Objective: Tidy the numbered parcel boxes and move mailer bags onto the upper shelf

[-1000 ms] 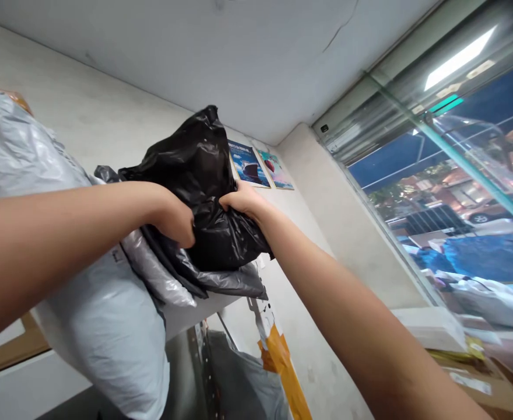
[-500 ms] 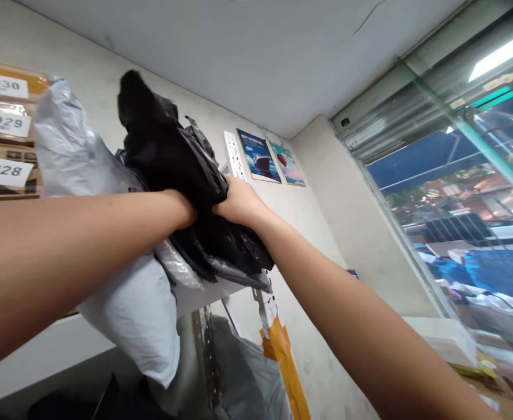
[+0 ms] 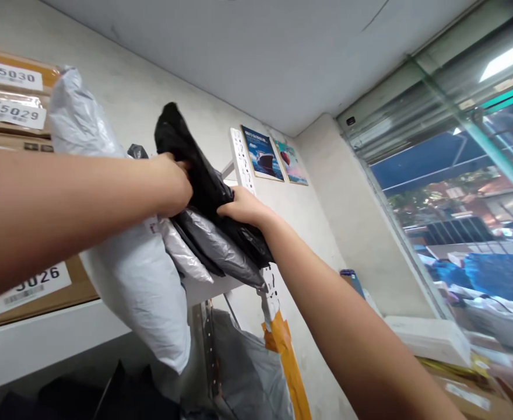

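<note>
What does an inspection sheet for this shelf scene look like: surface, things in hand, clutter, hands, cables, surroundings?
Surface: white shelf board, parcels overhanging its edge.
Things in hand: black plastic parcel, tilted on end atop the stack.
Clutter: big pale grey mailer bag; two grey flat mailers under the black one; cardboard boxes labelled 5030, 5029; orange-taped parcel below.
Hands: left hand grips the black parcel's upper part; right hand holds its lower edge.
Cables: nothing seen; a white power strip is on the wall.
Surroundings: two posters, glass shopfront.
</note>
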### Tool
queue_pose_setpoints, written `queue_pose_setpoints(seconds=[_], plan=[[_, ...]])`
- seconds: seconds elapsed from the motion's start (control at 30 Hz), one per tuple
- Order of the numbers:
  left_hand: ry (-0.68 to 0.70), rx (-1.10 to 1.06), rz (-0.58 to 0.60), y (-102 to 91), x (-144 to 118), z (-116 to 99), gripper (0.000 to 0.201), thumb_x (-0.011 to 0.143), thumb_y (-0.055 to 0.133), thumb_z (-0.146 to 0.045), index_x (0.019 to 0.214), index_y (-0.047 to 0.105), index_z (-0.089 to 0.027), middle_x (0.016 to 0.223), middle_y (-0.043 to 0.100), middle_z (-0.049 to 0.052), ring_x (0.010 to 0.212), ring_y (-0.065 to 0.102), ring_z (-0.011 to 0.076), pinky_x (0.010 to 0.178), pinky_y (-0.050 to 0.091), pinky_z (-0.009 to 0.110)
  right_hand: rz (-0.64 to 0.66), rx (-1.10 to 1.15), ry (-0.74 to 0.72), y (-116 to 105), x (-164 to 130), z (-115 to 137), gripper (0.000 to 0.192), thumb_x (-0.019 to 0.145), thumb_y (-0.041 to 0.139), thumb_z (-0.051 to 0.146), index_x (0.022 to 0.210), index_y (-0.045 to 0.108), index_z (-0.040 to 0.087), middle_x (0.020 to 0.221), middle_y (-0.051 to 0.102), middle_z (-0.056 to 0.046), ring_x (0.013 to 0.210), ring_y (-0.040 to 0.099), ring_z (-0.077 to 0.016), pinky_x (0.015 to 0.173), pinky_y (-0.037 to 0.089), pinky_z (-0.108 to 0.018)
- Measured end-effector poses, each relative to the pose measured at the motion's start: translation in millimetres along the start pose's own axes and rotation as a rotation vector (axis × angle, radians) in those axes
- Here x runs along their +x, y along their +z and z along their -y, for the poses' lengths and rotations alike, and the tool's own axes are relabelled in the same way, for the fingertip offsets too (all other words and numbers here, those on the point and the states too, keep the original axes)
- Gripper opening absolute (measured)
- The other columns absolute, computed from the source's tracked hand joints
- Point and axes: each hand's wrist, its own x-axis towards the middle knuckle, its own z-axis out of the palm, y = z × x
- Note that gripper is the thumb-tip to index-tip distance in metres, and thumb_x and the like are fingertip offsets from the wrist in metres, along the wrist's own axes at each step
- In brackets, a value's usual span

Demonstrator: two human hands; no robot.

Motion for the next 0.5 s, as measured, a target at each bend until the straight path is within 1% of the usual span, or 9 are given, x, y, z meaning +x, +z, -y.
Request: queue_pose_setpoints(seconds=[0.07, 0.13, 0.17, 0.23, 0.3, 0.37, 0.4, 0.43, 0.5], plan=[[0.095, 0.445, 0.156, -15.3, -4, -1, 0.02, 0.062, 0.059, -0.001, 0.074, 0.069, -0.014, 0.092, 0.068, 0.011, 0.125, 0.043, 0.034, 0.113, 0.023, 0.045, 0.02, 0.206, 0.067, -6, -7, -6, 0.013, 0.055, 0.062, 0.018, 0.066, 0.057, 0.018, 0.059, 0.055, 0.005, 0.066, 0.06, -0.0175, 0.065, 0.052, -0.028], [0.142, 0.713, 0.242, -28.0, -5, 0, 0.01, 0.069, 0.066, -0.012, 0.077, 0.071, -0.008, 0.089, 0.066, 0.015, 0.109, 0.054, 0.0391, 0.102, 0.038, 0.05, 0.135, 0.382, 0.122, -13, -16, -8, 0.019, 0.055, 0.063, 0.018, 0.074, 0.06, 0.018, 0.06, 0.059, 0.006, 0.063, 0.06, -0.0164, 0.066, 0.053, -0.028], [0.132, 0.726, 0.241, -32.7, -5, 1, 0.013, 0.072, 0.066, -0.016, 0.08, 0.071, -0.008, 0.085, 0.066, 0.015, 0.101, 0.058, 0.0386, 0.096, 0.042, 0.052, 0.228, 0.447, 0.139, -16, -21, -8, 0.024, 0.057, 0.066, 0.019, 0.081, 0.062, 0.019, 0.065, 0.063, 0.005, 0.065, 0.062, -0.0169, 0.068, 0.054, -0.029], [0.117, 0.732, 0.223, -38.5, -5, 5, 0.015, 0.075, 0.065, -0.021, 0.083, 0.072, -0.01, 0.08, 0.065, 0.011, 0.094, 0.06, 0.0359, 0.092, 0.045, 0.052, 0.398, 0.513, 0.133, -22, -31, -5, 0.04, 0.062, 0.071, 0.026, 0.1, 0.062, 0.022, 0.087, 0.07, 0.002, 0.078, 0.066, -0.0187, 0.077, 0.055, -0.031], [0.142, 0.747, 0.174, -40.4, -4, 10, 0.016, 0.076, 0.066, -0.027, 0.083, 0.071, -0.013, 0.079, 0.065, 0.009, 0.094, 0.061, 0.0342, 0.092, 0.045, 0.052, 0.472, 0.499, 0.072, -26, -39, -2, 0.056, 0.067, 0.073, 0.038, 0.119, 0.055, 0.025, 0.114, 0.066, -0.001, 0.096, 0.064, -0.0206, 0.088, 0.053, -0.033], [0.179, 0.703, 0.096, -40.9, -4, 17, 0.017, 0.075, 0.067, -0.031, 0.077, 0.07, -0.014, 0.083, 0.066, 0.008, 0.1, 0.059, 0.0354, 0.097, 0.042, 0.055, 0.447, 0.405, -0.007, -31, -45, -2, 0.068, 0.069, 0.071, 0.043, 0.13, 0.046, 0.026, 0.129, 0.057, -0.002, 0.113, 0.057, -0.0218, 0.099, 0.047, -0.034], [0.184, 0.615, 0.049, -41.6, -5, 20, 0.017, 0.074, 0.068, -0.031, 0.071, 0.069, -0.014, 0.087, 0.066, 0.009, 0.108, 0.055, 0.038, 0.101, 0.036, 0.058, 0.418, 0.335, -0.035, -34, -48, -3, 0.074, 0.07, 0.071, 0.044, 0.134, 0.041, 0.026, 0.134, 0.053, -0.002, 0.12, 0.052, -0.0222, 0.104, 0.043, -0.035], [0.162, 0.433, -0.012, -43.2, -7, 23, 0.017, 0.071, 0.069, -0.029, 0.063, 0.066, -0.014, 0.091, 0.067, 0.008, 0.117, 0.048, 0.0415, 0.105, 0.027, 0.063, 0.388, 0.253, -0.051, -36, -52, -4, 0.08, 0.069, 0.072, 0.045, 0.138, 0.036, 0.026, 0.138, 0.05, -0.002, 0.125, 0.048, -0.0225, 0.107, 0.039, -0.036], [0.078, -0.107, -0.149, -48.7, -13, 31, 0.02, 0.064, 0.072, -0.028, 0.053, 0.061, -0.014, 0.096, 0.068, 0.005, 0.132, 0.03, 0.0444, 0.109, 0.004, 0.064, 0.337, 0.103, -0.068, -40, -60, -8, 0.089, 0.066, 0.074, 0.046, 0.141, 0.03, 0.026, 0.141, 0.046, -0.003, 0.128, 0.044, -0.0232, 0.111, 0.035, -0.038]])
